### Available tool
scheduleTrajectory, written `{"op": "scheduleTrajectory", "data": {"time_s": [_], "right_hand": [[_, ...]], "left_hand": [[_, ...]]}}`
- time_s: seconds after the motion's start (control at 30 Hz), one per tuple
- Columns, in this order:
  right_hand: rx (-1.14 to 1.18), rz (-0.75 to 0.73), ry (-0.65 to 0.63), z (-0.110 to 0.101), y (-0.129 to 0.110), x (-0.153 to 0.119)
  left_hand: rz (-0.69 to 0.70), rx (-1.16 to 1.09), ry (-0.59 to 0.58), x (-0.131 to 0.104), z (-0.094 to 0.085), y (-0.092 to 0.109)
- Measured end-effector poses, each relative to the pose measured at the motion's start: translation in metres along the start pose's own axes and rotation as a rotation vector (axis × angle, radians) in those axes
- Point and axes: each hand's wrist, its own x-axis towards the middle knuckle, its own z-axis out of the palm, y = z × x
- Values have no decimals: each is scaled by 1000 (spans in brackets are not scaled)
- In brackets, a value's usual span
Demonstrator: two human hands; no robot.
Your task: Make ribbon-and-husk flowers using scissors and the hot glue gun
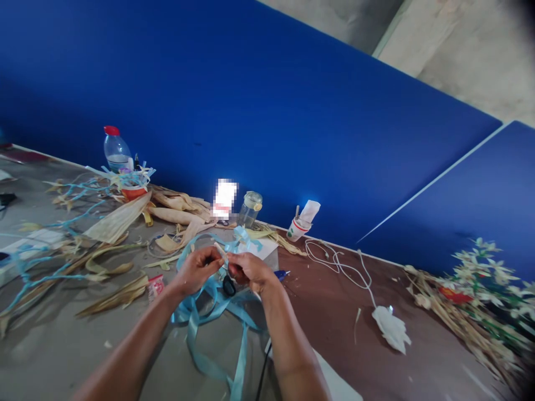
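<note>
Left hand: the left hand [202, 270] is curling nearly closed, its thumb and fingertips pinching a small pale strip [220, 252]
Right hand: the right hand [247, 269] is closing in a pinch on the same strip, its fingertips almost meeting the left ones
Pale strip: it is sticking up between the two hands, its lower part hiding behind fingers
Ribbon: light blue ribbon [194, 328] is looping around and below the hands, trailing toward the wearer between the forearms
Black loop: a black handle-like loop [228, 285] is lying just below the hands
Left of the hands: dry husks [112, 292], a red and white packet [156, 286] and blue-wrapped stems [31, 281] are lying on the grey part of the table [125, 356]
Beyond the hands: a lidded clear jar [249, 210] is standing near a blue partition [267, 111], and a bright pixelated patch is showing beside it
Right of the hands: a white cup [297, 228] is holding white paper [310, 211], and a white cable [349, 274] is coiling on the brown part
</note>
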Motion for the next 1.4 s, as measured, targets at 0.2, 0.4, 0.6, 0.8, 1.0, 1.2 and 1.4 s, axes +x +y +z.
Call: {"op": "scheduleTrajectory", "data": {"time_s": [0.2, 0.4, 0.6, 0.8, 1.0, 1.2, 1.4], "right_hand": [[259, -66, -91, -31, -24, -21], [-71, 12, 201, -19, -6, -5], [-503, -75, 0, -1, 15, 12], [-441, -283, 159, -4, 8, 9], [-109, -286, 261, 6, 4, 6], [-82, -300, 291, 13, 2, 6], [42, -283, 411, -10, -7, 5]], "left_hand": [[-63, -81, 157, 4, -7, -7], [-117, -210, 223, 4, -3, -4], [-144, -217, 256, 4, -3, -2], [-176, -176, 232, 5, 0, 1], [-165, -110, 156, 5, 7, 3], [-118, -38, 123, 6, 11, 3], [-131, -14, 116, 7, 7, -5]]}}
